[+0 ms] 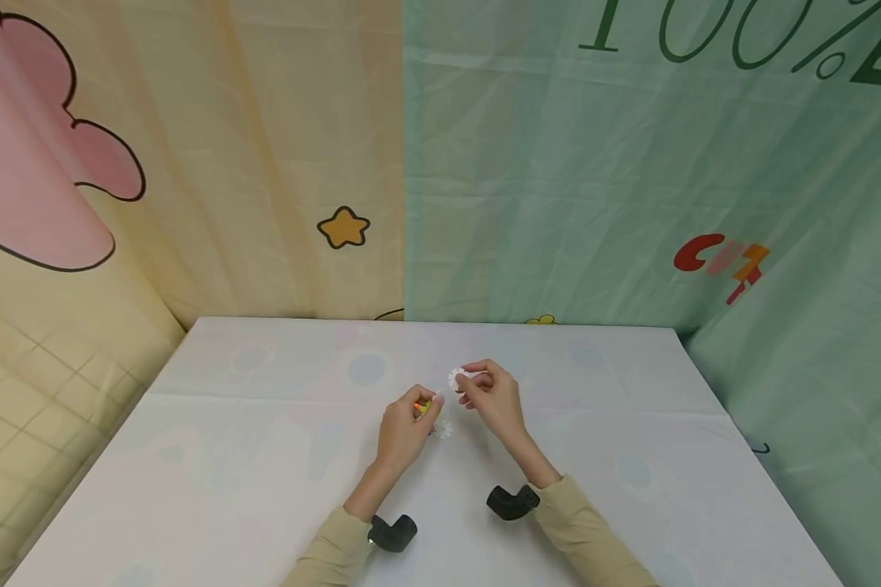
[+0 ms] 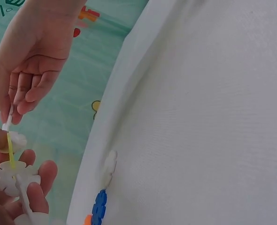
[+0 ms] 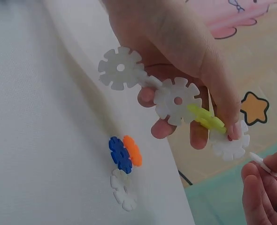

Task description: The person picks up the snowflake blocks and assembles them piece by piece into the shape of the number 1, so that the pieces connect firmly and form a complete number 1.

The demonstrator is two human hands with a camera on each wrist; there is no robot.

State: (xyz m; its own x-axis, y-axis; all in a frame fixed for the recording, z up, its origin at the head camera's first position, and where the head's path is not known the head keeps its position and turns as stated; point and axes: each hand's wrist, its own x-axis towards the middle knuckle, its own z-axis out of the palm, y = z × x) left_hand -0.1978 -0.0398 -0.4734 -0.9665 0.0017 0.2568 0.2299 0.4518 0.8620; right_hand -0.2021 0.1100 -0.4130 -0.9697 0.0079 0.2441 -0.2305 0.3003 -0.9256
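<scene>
White-clothed table (image 1: 227, 489) is crossed at near side by tan sleeves (image 1: 338, 546); black devices (image 1: 512, 503) are worn at wrists. Just beyond, blue disc (image 3: 116, 150), orange disc (image 3: 134, 152) and white disc (image 3: 117, 187) are grouped on table. By left hand (image 1: 404, 430), chain (image 3: 167, 107) of notched white and yellow pieces is pinched between thumb and fingers. By right hand (image 1: 495, 401), slightly farther, single notched piece (image 3: 261, 162), also white, is pinched just beside chain's end. Far behind, yellow curtain (image 1: 279, 147) is hung left, green curtain (image 1: 543, 179) right.
</scene>
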